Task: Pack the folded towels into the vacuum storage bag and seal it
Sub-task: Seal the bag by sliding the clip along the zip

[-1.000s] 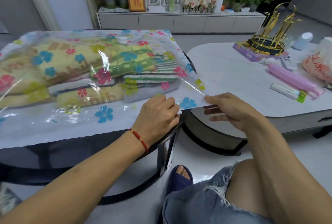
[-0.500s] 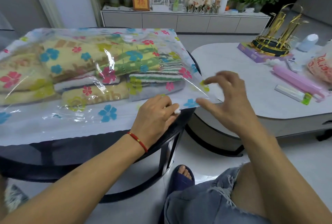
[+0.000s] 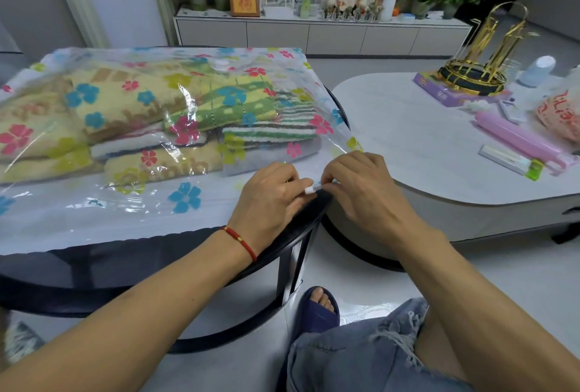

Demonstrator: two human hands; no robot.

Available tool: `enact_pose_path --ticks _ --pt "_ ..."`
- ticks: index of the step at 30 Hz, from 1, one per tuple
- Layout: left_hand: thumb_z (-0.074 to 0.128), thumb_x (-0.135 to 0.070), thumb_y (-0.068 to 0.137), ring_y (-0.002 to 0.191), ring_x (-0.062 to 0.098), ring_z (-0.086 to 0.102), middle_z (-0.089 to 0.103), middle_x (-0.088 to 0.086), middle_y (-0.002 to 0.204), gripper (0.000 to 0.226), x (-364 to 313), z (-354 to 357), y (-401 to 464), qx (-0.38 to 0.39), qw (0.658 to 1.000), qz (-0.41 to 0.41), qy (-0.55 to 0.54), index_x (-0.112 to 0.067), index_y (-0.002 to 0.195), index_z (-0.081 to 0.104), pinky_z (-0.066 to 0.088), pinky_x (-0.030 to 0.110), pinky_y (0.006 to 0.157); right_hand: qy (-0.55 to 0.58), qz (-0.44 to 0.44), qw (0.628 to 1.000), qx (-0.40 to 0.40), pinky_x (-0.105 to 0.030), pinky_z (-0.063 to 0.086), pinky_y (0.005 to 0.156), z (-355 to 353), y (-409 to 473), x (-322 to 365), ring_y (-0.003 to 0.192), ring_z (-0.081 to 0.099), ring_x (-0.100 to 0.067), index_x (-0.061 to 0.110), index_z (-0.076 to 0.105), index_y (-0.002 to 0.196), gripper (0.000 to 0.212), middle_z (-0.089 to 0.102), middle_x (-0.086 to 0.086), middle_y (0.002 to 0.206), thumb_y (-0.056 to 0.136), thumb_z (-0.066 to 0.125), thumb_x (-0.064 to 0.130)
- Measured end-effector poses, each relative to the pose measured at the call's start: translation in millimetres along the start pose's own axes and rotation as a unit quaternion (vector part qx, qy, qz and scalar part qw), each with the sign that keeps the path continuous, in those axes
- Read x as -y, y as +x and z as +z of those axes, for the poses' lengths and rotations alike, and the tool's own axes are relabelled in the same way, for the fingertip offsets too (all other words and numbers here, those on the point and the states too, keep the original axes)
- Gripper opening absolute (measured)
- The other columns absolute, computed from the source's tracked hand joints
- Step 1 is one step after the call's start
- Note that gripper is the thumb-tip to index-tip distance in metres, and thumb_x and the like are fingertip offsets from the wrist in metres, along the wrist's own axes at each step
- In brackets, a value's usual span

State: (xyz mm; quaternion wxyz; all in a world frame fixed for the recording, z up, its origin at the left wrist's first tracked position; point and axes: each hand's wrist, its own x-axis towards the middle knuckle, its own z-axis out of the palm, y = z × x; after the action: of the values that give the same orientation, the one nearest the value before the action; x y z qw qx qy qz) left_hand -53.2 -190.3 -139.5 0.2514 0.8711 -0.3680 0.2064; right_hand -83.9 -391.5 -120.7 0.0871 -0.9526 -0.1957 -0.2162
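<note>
- Left hand (image 3: 270, 193) pinches a white slider clip (image 3: 310, 190) at the vacuum storage bag (image 3: 94, 212) corner; right hand (image 3: 361, 190) fingers grip the edge.
- Best: seat the clip squarely, hold the corner taut, slide steadily along the table.

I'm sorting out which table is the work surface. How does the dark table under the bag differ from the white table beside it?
The dark table has a black rim and thin legs; the white table has a pale top on a solid base. The dark one carries the vacuum bag of folded towels; the white one holds a gold rack and a pink tube. Both hands work at the dark table's edge. Both have rounded edges.
</note>
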Motion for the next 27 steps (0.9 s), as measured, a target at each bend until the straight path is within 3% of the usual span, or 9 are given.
enact_pose_path --ticks 5,12,16,19,24,27 --pt "0.074 -0.015 0.085 0.076 0.032 0.055 0.058 0.011 0.079 0.015 -1 0 3 0.006 1.000 -0.006 -0.004 -0.003 0.095 0.073 0.048 0.046 0.063 0.051 0.010 0.999 0.015 -0.043 0.043 0.096 -1 -3 7 0.101 0.063 -0.021 0.025 0.067 0.113 0.026 0.071 0.009 0.099 0.090 0.070 0.037" --pt "0.068 -0.016 0.091 0.075 0.029 0.053 0.057 0.008 0.078 0.013 -2 -5 -7 -0.022 0.999 -0.034 -0.008 -0.005 0.088 0.075 0.046 0.043 0.064 0.025 -0.036 0.999 -0.028 -0.044 0.051 0.075 0 4 12 0.079 0.068 -0.030 0.013 0.075 0.097 0.010 0.073 -0.001 0.080 0.090 0.077 0.021" --pt "0.067 0.002 0.083 0.075 0.031 0.055 0.059 0.010 0.077 0.006 -5 -9 -5 -0.011 1.000 -0.012 0.013 -0.002 0.078 0.070 0.048 0.045 0.064 -0.004 -0.084 0.996 -0.033 -0.043 0.052 0.070 0 3 18 0.074 0.066 -0.032 0.012 0.076 0.100 0.008 0.073 -0.004 0.078 0.096 0.071 0.016" --pt "0.067 0.004 0.082 0.075 0.030 0.054 0.060 0.011 0.077 0.007 -7 -12 -2 -0.008 1.000 -0.011 0.022 -0.001 0.078 0.070 0.047 0.045 0.064 0.005 -0.079 0.996 -0.051 -0.043 0.051 0.065 -2 3 17 0.069 0.064 -0.034 0.008 0.075 0.099 0.011 0.071 -0.007 0.074 0.100 0.067 0.015" --pt "0.071 0.008 0.077 0.069 0.030 0.052 0.058 0.011 0.071 0.010 -12 -12 1 -0.032 0.999 -0.005 0.019 0.000 0.072 0.069 0.044 0.041 0.060 0.036 -0.053 0.996 -0.056 -0.046 0.052 0.062 -2 -3 20 0.070 0.063 -0.036 0.005 0.076 0.099 0.011 0.070 -0.011 0.076 0.099 0.067 0.011" --pt "0.071 0.001 0.083 0.069 0.030 0.051 0.058 0.011 0.070 0.009 -13 -15 1 -0.050 0.999 -0.004 0.002 -0.002 0.074 0.070 0.044 0.042 0.060 0.049 -0.045 0.996 -0.055 -0.049 0.053 0.062 -1 -3 21 0.074 0.064 -0.040 0.001 0.077 0.102 0.014 0.071 -0.016 0.086 0.098 0.066 0.010"
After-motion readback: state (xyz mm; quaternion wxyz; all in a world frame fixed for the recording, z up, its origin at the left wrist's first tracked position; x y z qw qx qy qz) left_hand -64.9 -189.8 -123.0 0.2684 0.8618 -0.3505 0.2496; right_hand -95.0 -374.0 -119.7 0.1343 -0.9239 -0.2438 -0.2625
